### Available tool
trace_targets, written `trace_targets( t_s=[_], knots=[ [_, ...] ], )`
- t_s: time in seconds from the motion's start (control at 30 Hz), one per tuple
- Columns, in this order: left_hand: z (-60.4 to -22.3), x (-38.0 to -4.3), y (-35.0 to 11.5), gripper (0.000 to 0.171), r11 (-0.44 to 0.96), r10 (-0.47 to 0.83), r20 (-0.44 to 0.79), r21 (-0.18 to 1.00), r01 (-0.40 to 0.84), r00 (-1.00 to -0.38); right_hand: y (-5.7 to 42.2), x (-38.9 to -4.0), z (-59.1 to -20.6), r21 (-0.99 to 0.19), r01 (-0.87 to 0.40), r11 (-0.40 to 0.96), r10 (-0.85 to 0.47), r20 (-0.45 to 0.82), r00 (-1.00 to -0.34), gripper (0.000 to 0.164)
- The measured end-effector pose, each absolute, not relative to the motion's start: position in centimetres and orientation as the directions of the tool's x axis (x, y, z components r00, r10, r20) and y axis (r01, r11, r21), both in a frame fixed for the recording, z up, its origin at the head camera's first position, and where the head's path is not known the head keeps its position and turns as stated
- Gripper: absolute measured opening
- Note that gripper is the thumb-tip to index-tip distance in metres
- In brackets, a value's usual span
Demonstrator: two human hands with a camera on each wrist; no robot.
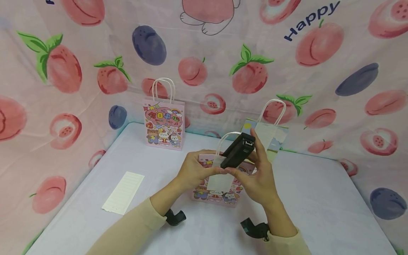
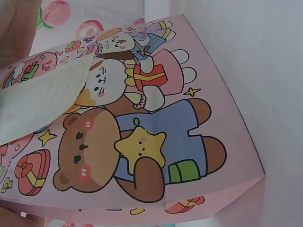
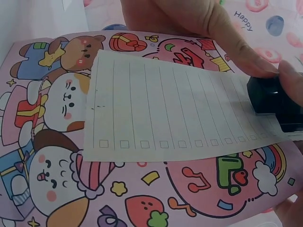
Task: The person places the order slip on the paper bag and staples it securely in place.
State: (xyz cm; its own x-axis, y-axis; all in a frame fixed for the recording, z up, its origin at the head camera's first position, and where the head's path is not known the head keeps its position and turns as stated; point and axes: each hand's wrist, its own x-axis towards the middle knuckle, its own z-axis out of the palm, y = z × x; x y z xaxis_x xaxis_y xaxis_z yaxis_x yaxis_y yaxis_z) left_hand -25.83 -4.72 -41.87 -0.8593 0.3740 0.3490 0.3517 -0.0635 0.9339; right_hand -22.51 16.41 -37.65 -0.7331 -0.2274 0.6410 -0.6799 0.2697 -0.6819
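Note:
A black stapler point(image 1: 238, 150) is in my right hand point(image 1: 261, 180), its jaws over the top edge of a pink cartoon paper gift bag point(image 1: 199, 194). My left hand point(image 1: 192, 170) grips the bag's upper left edge, and the two thumbs meet beside the stapler's lower end. Against the bag's front lies a ruled paper slip point(image 3: 175, 109) with a column of small boxes; the stapler's end overlaps its top in the right wrist view. White rope handles point(image 1: 227, 136) rise behind. The left wrist view shows the bag's printed bear point(image 2: 94, 153) and the slip's lower end.
Another pink gift bag point(image 1: 164, 124) stands at the table's back left. Behind my right hand stands a bag with a landscape print point(image 1: 282, 132) and a pale slip on its front. A second ruled slip point(image 1: 123, 193) lies flat on the left of the white table point(image 1: 325, 209).

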Motion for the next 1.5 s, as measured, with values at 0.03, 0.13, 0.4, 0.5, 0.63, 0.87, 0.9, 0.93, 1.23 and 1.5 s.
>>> trace_targets(
  t_s=[0.03,0.13,0.4,0.5,0.63,0.87,0.9,0.93,1.23,1.5],
  knots=[
    [-41.88,-25.82,-4.71,0.041,-0.046,0.368,0.351,0.932,0.361,-0.861,16.37,-22.49,-37.7,-0.677,-0.682,0.275,-0.22,0.647,-0.731,0.118],
    [-41.86,-25.72,-4.71,0.04,0.001,0.349,0.348,0.928,0.372,-0.87,16.25,-22.47,-37.8,-0.667,-0.687,0.287,-0.202,0.659,-0.724,0.118],
    [-41.86,-25.48,-4.68,0.038,0.024,0.324,0.381,0.912,0.411,-0.866,15.96,-22.5,-37.95,-0.679,-0.696,0.235,-0.187,0.671,-0.718,0.117],
    [-41.92,-25.46,-4.64,0.038,0.024,0.315,0.4,0.903,0.429,-0.861,15.9,-22.48,-38.04,-0.699,-0.684,0.21,-0.181,0.66,-0.729,0.116],
    [-42.1,-25.49,-4.53,0.039,0.009,0.307,0.417,0.898,0.441,-0.855,15.92,-22.43,-38.13,-0.712,-0.676,0.189,-0.18,0.652,-0.737,0.116],
    [-42.37,-25.4,-4.38,0.04,-0.026,0.307,0.423,0.899,0.437,-0.853,15.89,-22.48,-38.22,-0.715,-0.681,0.157,-0.181,0.657,-0.731,0.115],
    [-42.36,-25.37,-4.37,0.04,-0.027,0.307,0.424,0.899,0.438,-0.852,15.89,-22.49,-38.24,-0.715,-0.681,0.156,-0.178,0.658,-0.732,0.114],
    [-42.37,-25.36,-4.36,0.04,-0.025,0.306,0.429,0.896,0.443,-0.85,15.89,-22.51,-38.26,-0.716,-0.682,0.153,-0.176,0.659,-0.731,0.114],
    [-42.48,-25.22,-4.19,0.04,-0.03,0.3,0.46,0.88,0.474,-0.836,15.85,-22.29,-38.36,-0.738,-0.659,0.146,-0.157,0.641,-0.752,0.113],
    [-42.6,-25.21,-4.05,0.042,-0.031,0.281,0.473,0.874,0.485,-0.835,15.97,-22.5,-38.49,-0.746,-0.657,0.108,-0.165,0.639,-0.752,0.113]
  ],
)
